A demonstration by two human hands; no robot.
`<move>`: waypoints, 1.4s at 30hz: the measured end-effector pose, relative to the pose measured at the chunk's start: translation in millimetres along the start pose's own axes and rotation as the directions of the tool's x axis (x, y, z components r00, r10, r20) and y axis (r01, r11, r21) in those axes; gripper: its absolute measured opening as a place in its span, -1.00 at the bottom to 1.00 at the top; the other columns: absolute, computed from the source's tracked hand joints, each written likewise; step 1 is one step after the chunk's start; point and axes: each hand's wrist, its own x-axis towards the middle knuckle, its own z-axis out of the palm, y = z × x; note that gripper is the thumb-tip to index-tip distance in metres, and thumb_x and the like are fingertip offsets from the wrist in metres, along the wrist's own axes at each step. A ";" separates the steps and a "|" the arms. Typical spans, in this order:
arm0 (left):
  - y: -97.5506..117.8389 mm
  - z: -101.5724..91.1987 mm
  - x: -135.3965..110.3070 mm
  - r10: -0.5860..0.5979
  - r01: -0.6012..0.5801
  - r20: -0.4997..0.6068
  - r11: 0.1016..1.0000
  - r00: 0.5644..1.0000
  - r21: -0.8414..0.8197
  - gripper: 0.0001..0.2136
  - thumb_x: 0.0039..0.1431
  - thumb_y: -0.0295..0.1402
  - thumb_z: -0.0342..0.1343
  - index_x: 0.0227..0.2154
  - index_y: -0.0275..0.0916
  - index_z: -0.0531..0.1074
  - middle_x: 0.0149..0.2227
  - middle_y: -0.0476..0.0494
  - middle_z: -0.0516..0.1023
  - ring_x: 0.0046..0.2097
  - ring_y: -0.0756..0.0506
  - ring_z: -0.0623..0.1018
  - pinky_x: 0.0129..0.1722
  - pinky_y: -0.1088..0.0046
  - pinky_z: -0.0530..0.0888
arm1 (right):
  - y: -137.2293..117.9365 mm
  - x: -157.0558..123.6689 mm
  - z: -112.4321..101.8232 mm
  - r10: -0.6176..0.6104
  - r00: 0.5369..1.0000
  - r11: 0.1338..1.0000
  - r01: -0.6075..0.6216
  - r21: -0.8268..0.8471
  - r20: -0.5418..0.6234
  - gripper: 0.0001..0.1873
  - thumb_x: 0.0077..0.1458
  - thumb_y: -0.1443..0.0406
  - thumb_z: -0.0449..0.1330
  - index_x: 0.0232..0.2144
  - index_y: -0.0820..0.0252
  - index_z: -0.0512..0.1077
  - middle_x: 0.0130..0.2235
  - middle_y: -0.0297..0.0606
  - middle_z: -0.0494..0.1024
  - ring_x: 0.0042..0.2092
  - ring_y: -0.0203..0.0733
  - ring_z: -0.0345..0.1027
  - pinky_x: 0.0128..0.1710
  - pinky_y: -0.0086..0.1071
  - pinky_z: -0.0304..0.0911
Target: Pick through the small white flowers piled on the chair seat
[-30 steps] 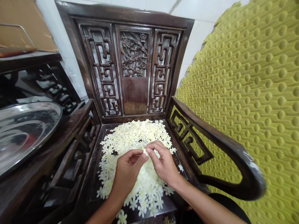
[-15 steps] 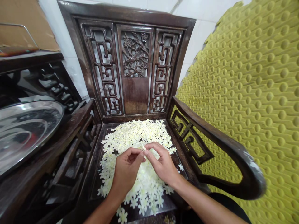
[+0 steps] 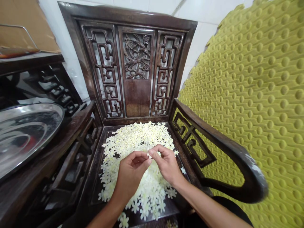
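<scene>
A loose layer of small white star-shaped blossoms (image 3: 140, 139) is spread across the seat of a dark carved wooden armchair (image 3: 137, 101). The narrow petals are creamy white, pale yellow is seen toward the centres, and the flowers are scattered singly and overlapping, with none of them upright. The layer is densest in the middle of the seat. A few stray blossoms are seen apart from it near the seat's edge at 4 o'clock, and others lie at 6 o'clock, close to the front of the seat.

Both hands are held above the layer at the middle of the seat, close together, with the fingers curled. A single pale blossom (image 3: 149, 155) is pinched between the thumb and forefinger of the right hand (image 3: 167, 166). Its fine detail is hidden by the fingertips. The left hand (image 3: 130, 172) is curled with its thumb and forefinger drawn together just below that blossom, but whether anything is gripped by it cannot be told.

The chair's back, with its fretwork panels and a carved branch motif, is seen at 12 o'clock. A shallow stainless steel tray (image 3: 23, 136) is placed at 9 o'clock, beyond the left arm of the chair. A sheet of yellow-green dimpled foam (image 3: 251, 95) is propped at 3 o'clock.
</scene>
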 end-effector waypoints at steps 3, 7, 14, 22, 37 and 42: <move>-2.3 2.1 -0.3 -0.012 0.012 -0.035 1.000 0.999 -0.005 -0.86 -0.03 -0.38 0.35 -0.40 -0.25 0.52 -0.42 -0.04 0.58 -0.34 -0.04 0.55 -0.29 0.49 0.51 | 2.8 -2.4 4.1 0.008 0.999 1.000 -0.007 0.030 -0.034 -0.69 0.21 0.13 0.22 -0.49 0.19 0.40 -0.47 -0.40 0.40 -0.38 -0.26 0.26 -0.32 -0.42 0.18; -3.6 3.5 0.7 -0.025 0.025 -0.078 1.000 0.997 -0.007 -0.83 -0.07 -0.37 0.36 -0.41 -0.25 0.50 -0.45 -0.05 0.58 -0.37 -0.06 0.56 -0.31 0.47 0.52 | 7.5 -4.4 8.7 0.033 0.999 0.998 -0.031 0.059 -0.039 -0.66 0.23 0.10 0.19 -0.49 0.20 0.39 -0.47 -0.38 0.38 -0.38 -0.26 0.25 -0.35 -0.43 0.19; -5.2 3.0 -0.8 0.004 0.001 -0.070 0.997 0.998 0.079 -0.86 0.00 -0.33 0.32 -0.38 -0.24 0.53 -0.40 -0.11 0.62 -0.31 -0.11 0.59 -0.24 0.42 0.54 | 10.4 -4.3 10.4 0.063 0.996 0.991 -0.055 0.122 -0.063 -0.62 0.23 0.09 0.19 -0.54 0.19 0.36 -0.51 -0.40 0.34 -0.41 -0.28 0.20 -0.35 -0.43 0.18; -5.6 1.0 3.0 0.021 -0.012 -0.100 0.996 0.995 0.088 -0.90 0.01 -0.36 0.31 -0.41 -0.24 0.53 -0.42 -0.08 0.62 -0.32 -0.10 0.60 -0.26 0.45 0.53 | 9.3 -0.9 8.1 0.069 0.997 0.993 -0.067 0.094 -0.021 -0.61 0.24 0.08 0.17 -0.53 0.19 0.39 -0.49 -0.38 0.38 -0.39 -0.27 0.25 -0.33 -0.43 0.19; -5.5 -4.3 9.3 -0.065 0.067 -0.116 0.998 0.991 0.013 -0.89 -0.04 -0.37 0.31 -0.47 -0.26 0.50 -0.52 0.03 0.52 -0.47 0.01 0.46 -0.44 0.54 0.40 | 9.8 -0.1 6.8 0.073 0.995 0.991 -0.080 0.110 0.072 -0.71 0.22 0.11 0.20 -0.40 0.19 0.51 -0.39 -0.31 0.52 -0.30 -0.21 0.36 -0.23 -0.36 0.27; 0.2 -3.9 9.2 -0.126 0.125 -0.114 0.992 0.985 -0.019 -0.87 -0.06 -0.35 0.32 -0.49 -0.26 0.49 -0.55 0.05 0.49 -0.47 0.01 0.45 -0.41 0.53 0.40 | 4.5 -1.8 5.3 -0.001 1.000 0.999 0.001 -0.034 0.007 -0.79 0.24 0.19 0.18 -0.35 0.18 0.53 -0.35 -0.29 0.56 -0.27 -0.18 0.41 -0.21 -0.34 0.30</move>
